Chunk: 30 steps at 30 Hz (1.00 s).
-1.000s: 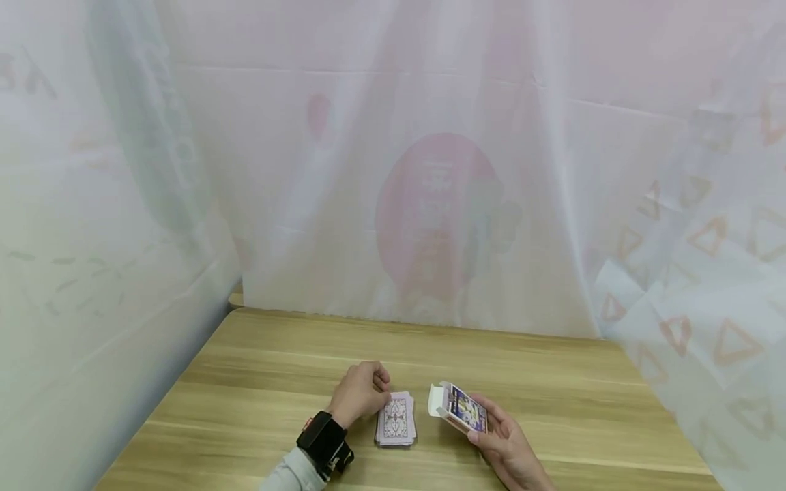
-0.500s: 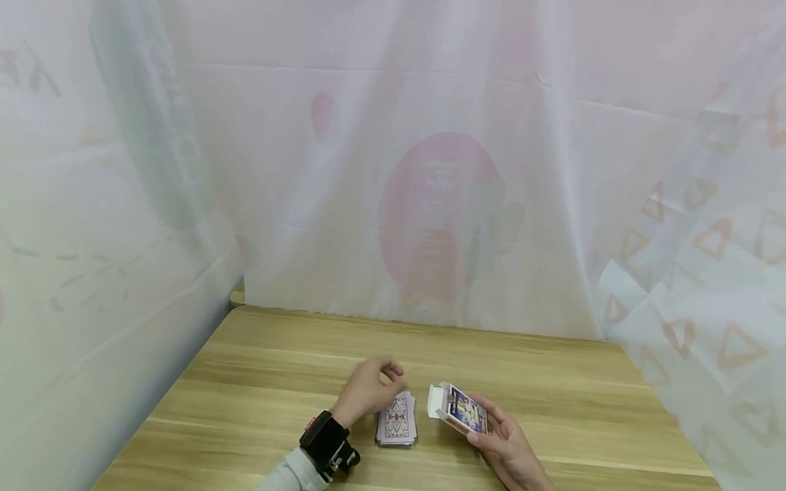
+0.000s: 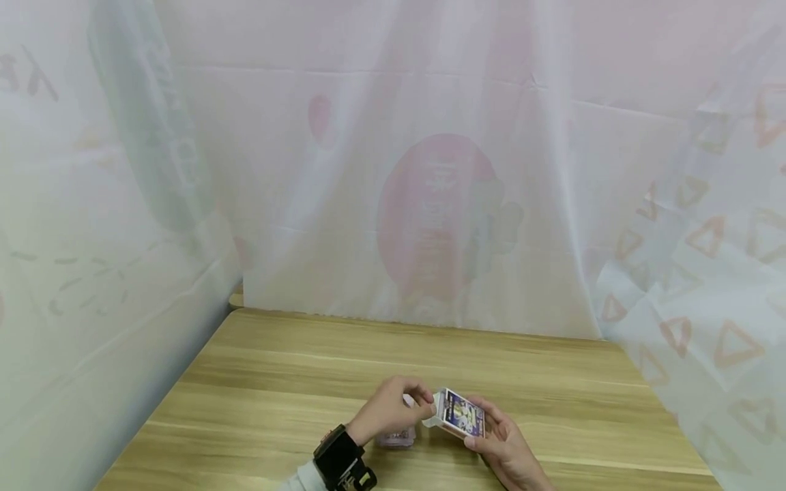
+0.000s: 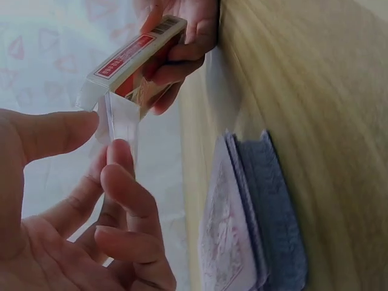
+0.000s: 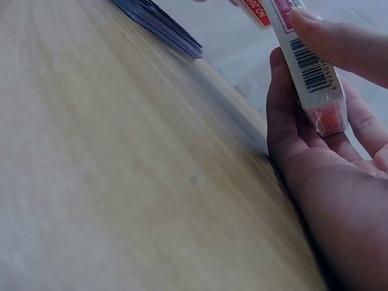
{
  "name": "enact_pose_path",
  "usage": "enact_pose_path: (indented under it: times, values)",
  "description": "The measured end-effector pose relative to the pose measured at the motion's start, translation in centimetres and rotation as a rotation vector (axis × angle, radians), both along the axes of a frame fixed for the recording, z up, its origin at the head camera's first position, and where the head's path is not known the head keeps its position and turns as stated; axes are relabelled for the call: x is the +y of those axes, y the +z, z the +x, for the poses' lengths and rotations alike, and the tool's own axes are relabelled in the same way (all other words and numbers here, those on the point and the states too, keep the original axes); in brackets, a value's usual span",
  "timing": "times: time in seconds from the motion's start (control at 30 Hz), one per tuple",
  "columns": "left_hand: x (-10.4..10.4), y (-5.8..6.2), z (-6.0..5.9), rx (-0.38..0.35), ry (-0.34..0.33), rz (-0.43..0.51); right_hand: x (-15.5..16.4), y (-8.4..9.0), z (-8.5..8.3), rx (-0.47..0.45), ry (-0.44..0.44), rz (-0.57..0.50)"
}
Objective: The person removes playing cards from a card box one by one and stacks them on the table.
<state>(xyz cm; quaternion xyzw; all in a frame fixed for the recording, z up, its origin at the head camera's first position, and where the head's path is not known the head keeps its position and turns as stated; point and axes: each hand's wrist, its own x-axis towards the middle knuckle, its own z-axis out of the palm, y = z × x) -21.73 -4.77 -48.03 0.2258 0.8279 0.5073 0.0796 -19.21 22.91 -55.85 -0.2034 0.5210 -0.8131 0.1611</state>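
Observation:
My right hand grips a playing card box, tilted above the table, its open end facing left. A barcode shows on the box's narrow edge in the right wrist view. At the open end, my left hand has its fingertips around the white top flap. The left index fingertip touches the flap; the thumb stands apart from that finger, by a smaller side flap. Beneath the left hand, a stack of playing cards lies on the table, partly hidden in the head view. Its edges are slightly uneven in the left wrist view.
The wooden table extends around both hands. Pale printed sheets hang behind it and on both sides. A black camera strap sits on my left wrist.
My left hand has moved right from beside and over the card stack to the box's flap. The box has turned slightly in my right hand, which stays at nearly the same place.

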Motion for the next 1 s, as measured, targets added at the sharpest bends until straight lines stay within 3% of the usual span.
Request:
enact_pose_path:
  times: [0.23,0.47,0.57,0.67,1.0]
  values:
    - [0.2,-0.4,0.0,-0.139,-0.003,0.039,0.0,0.0,-0.1,0.015,0.034,-0.019]
    - [0.0,-0.3,-0.2,-0.308,-0.063,0.103,0.0,0.0,-0.1,0.015,0.051,-0.029]
    - [0.0,-0.3,-0.2,-0.347,-0.058,0.104,0.0,0.1,-0.1,0.015,0.052,-0.029]
    - [0.3,-0.4,0.0,-0.336,-0.027,0.085,0.0,0.1,-0.1,0.019,0.053,-0.022]
    - [1.7,-0.4,0.9,-0.179,0.050,0.061,0.2,0.1,-0.1,0.017,0.055,-0.013]
